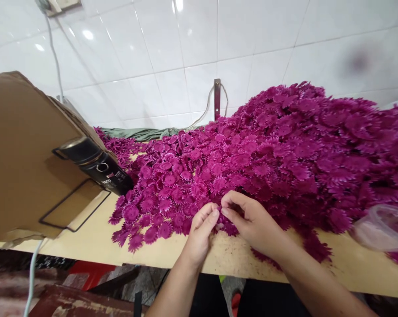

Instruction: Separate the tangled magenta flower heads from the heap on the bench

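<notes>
Just above the table's front edge, my left hand (202, 226) and my right hand (251, 216) meet with their fingertips almost touching. Both are closed in a pinch, thumb against forefinger. A small magenta flower piece (219, 208) shows between the fingertips, mostly hidden by them. Right behind and around the hands spreads a large heap of magenta artificial flowers (199, 176), flat with fringed petals. Some of these flowers lie just under my hands.
At left, a black vacuum flask (98, 165) leans by a cardboard box (23, 158) with a black wire frame (75, 207). A clear plastic tub (384, 229) lies at right on the pale table (172, 255). Behind stands a white tiled wall (159, 53) with a metal bracket (217, 99).
</notes>
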A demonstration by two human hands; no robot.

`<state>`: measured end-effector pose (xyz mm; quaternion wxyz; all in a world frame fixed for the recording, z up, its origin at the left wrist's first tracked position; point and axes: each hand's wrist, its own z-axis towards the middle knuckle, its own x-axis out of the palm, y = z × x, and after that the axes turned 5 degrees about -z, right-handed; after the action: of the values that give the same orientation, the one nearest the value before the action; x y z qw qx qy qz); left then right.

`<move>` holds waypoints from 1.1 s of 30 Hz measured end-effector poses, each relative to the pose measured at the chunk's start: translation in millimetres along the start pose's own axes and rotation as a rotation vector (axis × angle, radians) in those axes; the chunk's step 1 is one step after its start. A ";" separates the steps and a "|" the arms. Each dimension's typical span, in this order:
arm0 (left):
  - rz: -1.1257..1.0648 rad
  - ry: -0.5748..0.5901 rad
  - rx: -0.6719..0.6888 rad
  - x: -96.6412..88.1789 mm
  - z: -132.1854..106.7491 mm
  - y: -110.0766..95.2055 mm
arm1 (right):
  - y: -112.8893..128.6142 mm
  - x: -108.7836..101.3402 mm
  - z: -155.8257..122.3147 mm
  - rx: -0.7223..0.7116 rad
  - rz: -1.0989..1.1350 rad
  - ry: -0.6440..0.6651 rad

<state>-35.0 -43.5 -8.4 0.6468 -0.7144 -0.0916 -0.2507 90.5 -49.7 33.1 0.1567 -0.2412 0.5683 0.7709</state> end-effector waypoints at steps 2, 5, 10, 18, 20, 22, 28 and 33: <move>0.045 0.021 0.006 -1.2 -0.9 -2.3 | -2.2 -1.0 2.1 0.004 -0.053 -0.084; 0.112 0.065 0.013 -1.9 -1.0 -1.7 | -6.1 0.6 6.5 0.028 -0.184 -0.288; 0.128 0.082 0.039 -1.8 0.0 -0.5 | -9.4 -2.8 20.8 -0.001 -0.255 -0.397; 0.138 0.054 0.064 -7.0 -9.6 -8.8 | -36.1 -58.4 31.7 0.131 -0.364 -0.825; 0.119 0.024 0.071 -2.8 -5.6 -11.8 | -37.4 -61.1 23.0 0.067 -0.408 -0.731; 0.118 -0.013 0.083 2.3 -0.3 -14.5 | -33.9 -57.0 13.1 0.002 -0.443 -0.662; 0.235 0.037 0.028 7.7 6.3 -11.1 | -6.6 -25.8 -14.8 -0.035 -0.277 -0.406; 0.316 0.050 0.047 7.6 6.1 -1.8 | 3.1 -8.2 -20.7 0.066 -0.119 -0.133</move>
<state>-27.8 -38.8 -3.5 0.6969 -0.6980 0.0323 -0.1614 99.8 -70.1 35.1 0.2475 -0.2177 0.5664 0.7554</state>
